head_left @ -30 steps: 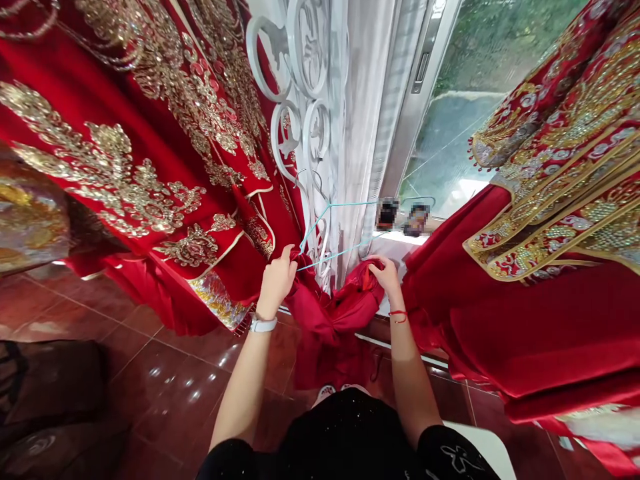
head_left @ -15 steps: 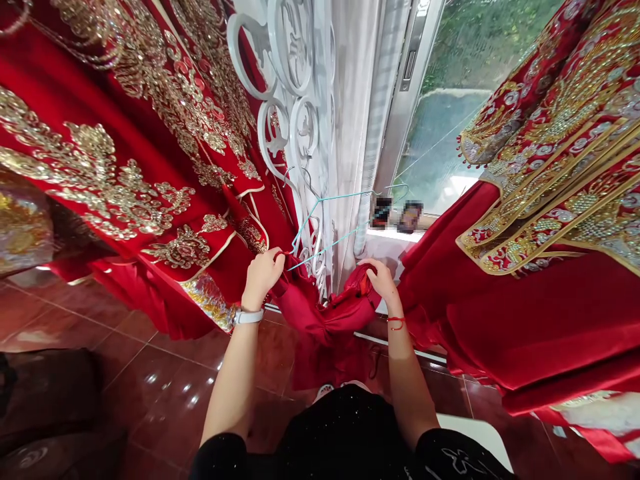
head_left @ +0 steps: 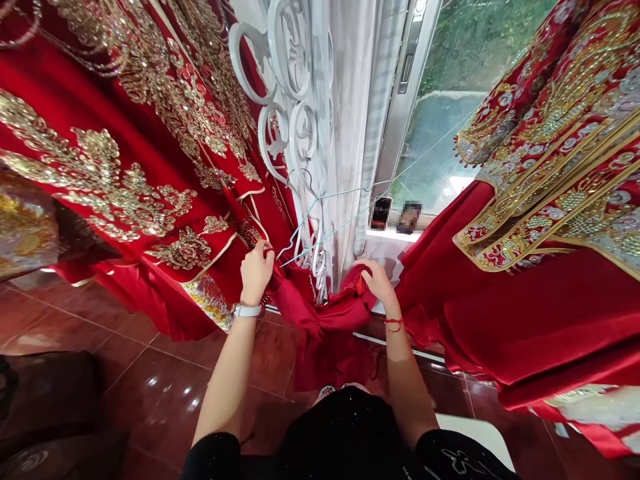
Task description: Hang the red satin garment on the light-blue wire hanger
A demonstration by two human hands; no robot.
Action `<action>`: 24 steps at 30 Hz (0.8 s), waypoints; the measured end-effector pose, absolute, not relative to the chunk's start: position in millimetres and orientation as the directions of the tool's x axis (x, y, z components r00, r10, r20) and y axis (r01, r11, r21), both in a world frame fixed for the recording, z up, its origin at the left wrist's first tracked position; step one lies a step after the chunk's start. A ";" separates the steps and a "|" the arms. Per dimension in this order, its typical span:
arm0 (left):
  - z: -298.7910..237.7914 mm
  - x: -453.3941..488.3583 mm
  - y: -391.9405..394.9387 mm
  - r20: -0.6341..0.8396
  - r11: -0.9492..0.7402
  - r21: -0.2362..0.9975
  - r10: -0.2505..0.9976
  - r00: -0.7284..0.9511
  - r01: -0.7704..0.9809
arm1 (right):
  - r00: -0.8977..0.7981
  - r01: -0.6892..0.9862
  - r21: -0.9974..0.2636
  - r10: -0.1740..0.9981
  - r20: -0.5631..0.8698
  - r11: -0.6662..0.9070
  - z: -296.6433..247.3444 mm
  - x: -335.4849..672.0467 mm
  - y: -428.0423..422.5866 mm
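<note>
A dark-red satin garment (head_left: 345,315) hangs between my hands, its upper edge stretched sideways and sagging in the middle. My left hand (head_left: 257,275) is closed on its left end, beside the end of a thin turquoise wire hanger (head_left: 342,194). Closed on the garment's right end is my right hand (head_left: 378,284), thumb and fingers pinching bunched cloth. The hanger slants up to the right from my left hand, in front of a white lattice screen (head_left: 287,73). The garment's lower part drops toward the floor, and its exact kind is unclear.
Red gowns with gold beading (head_left: 110,173) crowd the left side. Another beaded red gown (head_left: 540,293) hangs at the right. Behind are a white curtain (head_left: 347,100), a window (head_left: 445,127) and small blurred items (head_left: 410,217) on the sill. A white seat corner (head_left: 475,433) shows lower right.
My left hand has shifted slightly left and up, and the hanger's near end has moved left with it. My right hand stays nearly in place, still gripping the garment.
</note>
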State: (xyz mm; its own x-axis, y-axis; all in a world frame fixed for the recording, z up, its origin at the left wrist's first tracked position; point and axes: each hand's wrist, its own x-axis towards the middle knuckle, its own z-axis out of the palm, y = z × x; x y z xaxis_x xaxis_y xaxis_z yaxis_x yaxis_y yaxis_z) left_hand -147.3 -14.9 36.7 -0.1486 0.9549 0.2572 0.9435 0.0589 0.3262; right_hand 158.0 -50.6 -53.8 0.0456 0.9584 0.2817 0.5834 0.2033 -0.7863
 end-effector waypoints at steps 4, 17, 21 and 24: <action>3.7 -165.1 -27.9 0.269 0.086 0.339 0.945 -0.184 0.937 | 0.108 0.628 -0.762 0.952 0.285 0.157 -57.0 159.7 -54.3; -54.1 -178.5 -58.0 0.191 0.137 0.132 0.968 -0.161 0.982 | 0.293 0.718 -0.695 0.918 0.268 -0.026 -70.2 134.0 -53.2; -77.9 -183.4 -54.8 0.323 0.129 0.298 0.919 -0.227 0.946 | 0.395 0.762 -0.641 0.853 0.340 -0.097 -69.2 132.2 -56.7; -93.1 -187.5 -47.0 0.259 0.209 0.587 0.867 -0.426 0.782 | 0.407 0.771 -0.629 0.837 0.365 -0.101 -67.8 135.6 -58.3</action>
